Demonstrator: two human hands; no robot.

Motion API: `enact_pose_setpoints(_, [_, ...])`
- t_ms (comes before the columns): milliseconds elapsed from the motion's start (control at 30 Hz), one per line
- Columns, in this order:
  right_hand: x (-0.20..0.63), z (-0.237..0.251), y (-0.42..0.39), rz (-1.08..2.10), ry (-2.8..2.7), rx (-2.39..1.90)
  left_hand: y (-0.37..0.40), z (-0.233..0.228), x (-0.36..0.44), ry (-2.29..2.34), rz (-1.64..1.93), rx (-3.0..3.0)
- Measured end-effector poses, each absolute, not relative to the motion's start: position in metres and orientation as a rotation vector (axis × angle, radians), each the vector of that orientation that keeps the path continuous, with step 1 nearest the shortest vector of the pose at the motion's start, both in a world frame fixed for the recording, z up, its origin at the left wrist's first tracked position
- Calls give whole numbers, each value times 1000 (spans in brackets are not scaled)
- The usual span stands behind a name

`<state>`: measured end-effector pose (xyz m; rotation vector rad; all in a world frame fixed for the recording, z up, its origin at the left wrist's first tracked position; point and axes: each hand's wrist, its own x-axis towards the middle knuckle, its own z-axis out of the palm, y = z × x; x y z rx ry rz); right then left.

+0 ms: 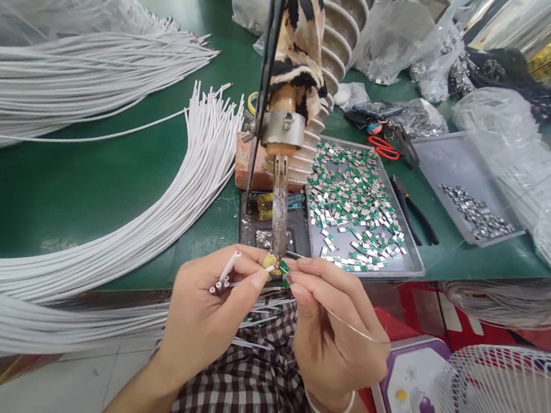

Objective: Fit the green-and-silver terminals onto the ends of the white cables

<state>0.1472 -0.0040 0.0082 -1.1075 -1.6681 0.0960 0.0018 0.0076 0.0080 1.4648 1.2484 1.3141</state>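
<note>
One small green chip [284, 267] sits pinched in the right hand [334, 339] grip, at the soldering iron tip [278, 233], near centre. Left hand [206, 318] grip is closed on white wires [225, 274] — three cut ends visible. Two trays on the table [83, 185]: chip tray [398, 263] and, far right, a metal-parts tray [440, 156] — contents uncountable.

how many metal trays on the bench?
2. One tray of green chips sits beside the soldering iron; a second tray with silver parts lies further right. Bags may hide others.
</note>
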Motion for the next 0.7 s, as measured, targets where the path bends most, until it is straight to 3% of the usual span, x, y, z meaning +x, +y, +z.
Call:
enact_pose_setpoints(433, [150,5,-6,267,-1629,-1087,3,2,-3,1226,1282,1453])
enact_pose_setpoints(700, [153,7,-1,485,-1616,-1335,9,0,-1,1188,1128,1584])
